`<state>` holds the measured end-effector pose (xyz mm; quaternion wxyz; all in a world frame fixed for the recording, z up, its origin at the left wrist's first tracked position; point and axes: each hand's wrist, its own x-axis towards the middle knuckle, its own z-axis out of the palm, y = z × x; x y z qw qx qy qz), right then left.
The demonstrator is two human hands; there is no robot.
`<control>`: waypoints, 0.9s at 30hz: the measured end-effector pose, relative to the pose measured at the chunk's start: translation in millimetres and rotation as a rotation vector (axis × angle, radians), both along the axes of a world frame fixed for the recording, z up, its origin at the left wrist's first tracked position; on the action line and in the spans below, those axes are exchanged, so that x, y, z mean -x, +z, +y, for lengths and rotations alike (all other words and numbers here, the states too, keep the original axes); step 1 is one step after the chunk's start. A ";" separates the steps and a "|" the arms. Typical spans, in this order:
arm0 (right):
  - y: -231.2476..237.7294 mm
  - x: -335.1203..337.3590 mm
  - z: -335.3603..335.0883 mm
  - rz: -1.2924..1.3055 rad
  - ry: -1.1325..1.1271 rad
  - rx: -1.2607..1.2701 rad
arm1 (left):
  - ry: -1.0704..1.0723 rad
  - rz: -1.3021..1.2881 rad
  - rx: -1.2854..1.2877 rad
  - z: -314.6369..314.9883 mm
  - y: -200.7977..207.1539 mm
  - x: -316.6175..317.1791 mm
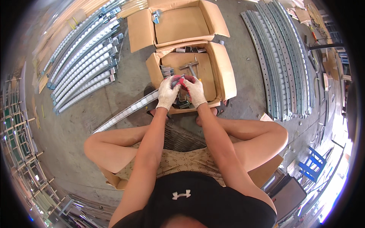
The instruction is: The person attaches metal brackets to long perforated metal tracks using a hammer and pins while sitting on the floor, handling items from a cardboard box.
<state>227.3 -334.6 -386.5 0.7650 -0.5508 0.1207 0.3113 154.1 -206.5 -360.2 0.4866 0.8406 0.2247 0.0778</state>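
My left hand [168,92], in a white knitted glove with a red palm, is closed around the end of a roller rail [131,111]. This long metal channel with white rollers slopes down to the left, past my knee. Against the same end are the bent fingers of my right hand [195,91], gloved alike; a grey metal piece shows between the hands, its shape mostly covered. Just beyond, a hammer [189,66] lies in an open cardboard box [227,78]. Metal brackets [166,71] are piled at the box's left side, more under my hands.
A second open carton [182,30] holds a small bracket [156,16]. Several roller rails [85,68] lie on the floor at left; perforated metal rails [279,60] lie at right. A blue plastic stool [312,164] is at the lower right.
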 end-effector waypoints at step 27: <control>-12.5 -6.8 -3.2 0.189 0.017 -0.052 | -0.084 0.062 0.186 13.0 -3.7 3.0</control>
